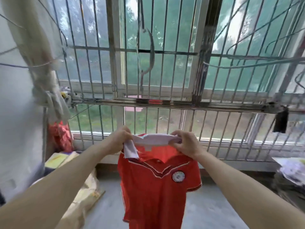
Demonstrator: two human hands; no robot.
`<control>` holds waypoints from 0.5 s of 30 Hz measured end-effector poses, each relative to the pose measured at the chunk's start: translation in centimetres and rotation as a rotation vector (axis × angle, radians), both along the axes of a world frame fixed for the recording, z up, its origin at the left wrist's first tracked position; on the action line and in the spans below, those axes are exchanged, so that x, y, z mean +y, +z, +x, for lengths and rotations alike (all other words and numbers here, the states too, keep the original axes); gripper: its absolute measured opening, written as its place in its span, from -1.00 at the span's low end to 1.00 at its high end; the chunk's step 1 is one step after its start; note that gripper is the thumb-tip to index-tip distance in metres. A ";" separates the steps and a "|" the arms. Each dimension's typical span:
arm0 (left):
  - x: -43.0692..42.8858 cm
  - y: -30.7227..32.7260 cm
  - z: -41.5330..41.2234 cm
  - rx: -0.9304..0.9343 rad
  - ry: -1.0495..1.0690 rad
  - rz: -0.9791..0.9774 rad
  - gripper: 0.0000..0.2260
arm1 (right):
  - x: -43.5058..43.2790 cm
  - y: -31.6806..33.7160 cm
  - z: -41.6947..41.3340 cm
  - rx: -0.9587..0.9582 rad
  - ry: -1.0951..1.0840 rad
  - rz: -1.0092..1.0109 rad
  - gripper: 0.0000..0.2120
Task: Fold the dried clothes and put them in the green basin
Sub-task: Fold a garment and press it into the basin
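Note:
A red polo shirt [155, 192] with a white collar and a round chest badge hangs in front of me, held up at the collar. My left hand [120, 139] pinches the collar's left end, and a white flap droops below it. My right hand [186, 144] grips the collar's right end. The shirt's body hangs free above the concrete floor. No green basin is in view.
A barred window [148, 71] fills the wall ahead, with wire hangers [146, 52] hooked on the bars. A tied white curtain [41, 80] hangs at left above red cloth [61, 136] and a pale sack [85, 187]. Papers [292, 171] lie on a shelf at right.

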State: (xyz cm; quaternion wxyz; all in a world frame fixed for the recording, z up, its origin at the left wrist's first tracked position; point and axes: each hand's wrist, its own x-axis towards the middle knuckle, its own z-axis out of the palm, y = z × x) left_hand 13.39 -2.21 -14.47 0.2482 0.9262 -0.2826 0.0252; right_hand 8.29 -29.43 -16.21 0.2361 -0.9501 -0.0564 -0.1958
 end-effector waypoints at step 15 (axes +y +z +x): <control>0.2 -7.6 -1.9 0.118 0.280 -0.357 -0.63 | 6.0 -0.2 -0.7 0.000 0.087 0.340 -0.89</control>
